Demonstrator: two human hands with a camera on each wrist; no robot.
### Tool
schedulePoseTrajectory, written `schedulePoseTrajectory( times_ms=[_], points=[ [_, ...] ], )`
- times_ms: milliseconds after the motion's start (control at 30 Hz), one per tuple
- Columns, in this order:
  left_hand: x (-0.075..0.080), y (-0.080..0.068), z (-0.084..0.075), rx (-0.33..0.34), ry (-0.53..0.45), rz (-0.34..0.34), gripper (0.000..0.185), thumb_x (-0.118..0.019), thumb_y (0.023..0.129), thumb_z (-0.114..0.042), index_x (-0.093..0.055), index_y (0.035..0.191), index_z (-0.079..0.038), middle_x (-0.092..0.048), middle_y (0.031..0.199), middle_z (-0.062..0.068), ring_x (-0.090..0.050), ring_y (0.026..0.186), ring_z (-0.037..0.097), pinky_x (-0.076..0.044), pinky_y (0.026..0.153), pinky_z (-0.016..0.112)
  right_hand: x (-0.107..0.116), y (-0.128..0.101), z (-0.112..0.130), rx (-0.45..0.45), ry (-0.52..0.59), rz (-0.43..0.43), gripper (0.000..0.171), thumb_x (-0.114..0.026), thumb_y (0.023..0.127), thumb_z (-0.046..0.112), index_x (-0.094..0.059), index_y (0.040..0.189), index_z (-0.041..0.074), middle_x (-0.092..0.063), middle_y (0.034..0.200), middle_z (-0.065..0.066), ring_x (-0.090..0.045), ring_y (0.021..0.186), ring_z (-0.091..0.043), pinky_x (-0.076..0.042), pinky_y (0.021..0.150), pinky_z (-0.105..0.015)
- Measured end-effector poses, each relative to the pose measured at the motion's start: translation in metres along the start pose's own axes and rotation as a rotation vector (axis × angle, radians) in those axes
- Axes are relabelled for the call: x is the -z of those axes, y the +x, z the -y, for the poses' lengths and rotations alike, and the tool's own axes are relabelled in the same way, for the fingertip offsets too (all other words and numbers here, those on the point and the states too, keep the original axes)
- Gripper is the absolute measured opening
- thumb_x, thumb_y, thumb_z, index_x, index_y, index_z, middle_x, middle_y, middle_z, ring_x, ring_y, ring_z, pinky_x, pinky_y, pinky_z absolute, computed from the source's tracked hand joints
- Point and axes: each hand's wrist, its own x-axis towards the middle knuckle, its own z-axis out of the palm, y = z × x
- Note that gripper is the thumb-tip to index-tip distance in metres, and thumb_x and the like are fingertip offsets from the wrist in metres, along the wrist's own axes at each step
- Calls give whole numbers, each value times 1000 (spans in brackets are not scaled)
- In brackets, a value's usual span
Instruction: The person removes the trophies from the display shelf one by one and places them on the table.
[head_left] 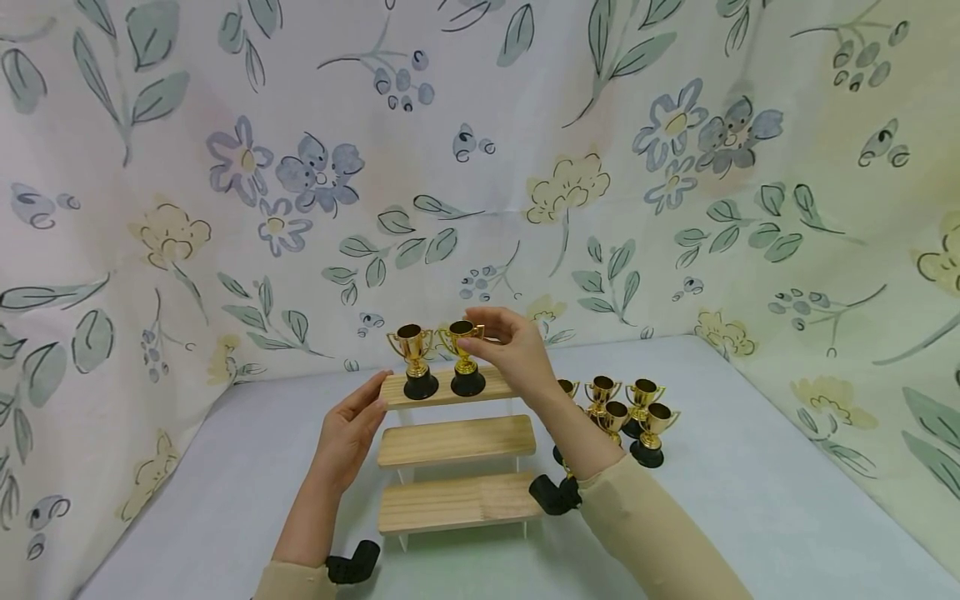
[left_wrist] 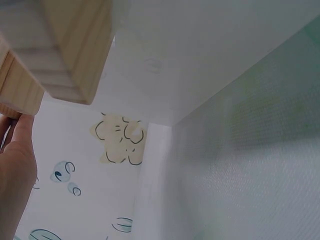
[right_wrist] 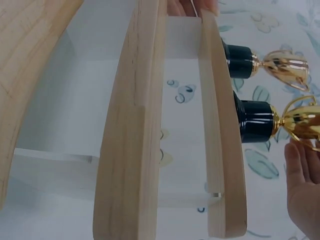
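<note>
The second trophy (head_left: 463, 357) stands on the top step (head_left: 442, 388) of the wooden stand (head_left: 456, 442), just beside the first trophy (head_left: 414, 360), and the right hand (head_left: 510, 350) has its fingertips pinched on the cup's rim and handle. The left hand (head_left: 351, 429) lies with straight, relaxed fingers against the left end of that top step, steadying it; the left wrist view shows only a thumb against the wood. Both cups are upright on their black bases. So two trophies are up, and the middle step (head_left: 456, 440) and bottom step (head_left: 457, 502) hold nothing yet. A cluster of trophies (head_left: 628, 417) waits on the table (head_left: 750, 500) to the right of the stand, at least five, partly hidden behind the right forearm. I'd judge the job barely begun. No brand, label or writing can be read anywhere; the cloth (head_left: 300, 167) behind carries only printed flowers and leaves.
</note>
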Motion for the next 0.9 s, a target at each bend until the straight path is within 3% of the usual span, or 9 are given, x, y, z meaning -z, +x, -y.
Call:
schedulePoseTrajectory(
  times_ms=[100, 267, 533, 900],
  points=[
    [0, 0, 0, 1, 2, -1, 58, -56, 101, -14, -34, 154, -4, -44, 153, -3, -52, 126, -11, -42, 106, 8, 0, 0, 0, 7, -9, -2, 42, -74, 88, 11, -62, 129, 9, -61, 134, -11, -62, 119, -26, -59, 94, -29],
    [0, 0, 0, -7, 5, 1, 57, -56, 101, -14, -34, 153, -4, -50, 143, -15, -51, 126, -11, -43, 106, 7, -2, 0, -1, 22, -39, -7, 42, -74, 88, 11, -63, 129, 9, -61, 134, -10, -63, 119, -24, -58, 95, -29],
    [0, 0, 1, -6, -2, 1, 58, -56, 101, -14, -34, 153, -4, -48, 147, -11, -51, 127, -11, -43, 106, 8, -5, 1, -1, 46, -84, -9, 42, -74, 88, 12, -63, 128, 9, -62, 133, -11, -65, 114, -25, -59, 92, -28],
    [-1, 0, 0, -9, -28, 0, 58, -56, 100, -12, -33, 153, -2, -52, 139, -19, -52, 125, -10, -43, 106, 8, -3, -1, -1, 39, -83, -21, 39, -74, 88, 14, -66, 126, 11, -63, 133, -11, -67, 109, -24, -60, 90, -29]
  ],
)
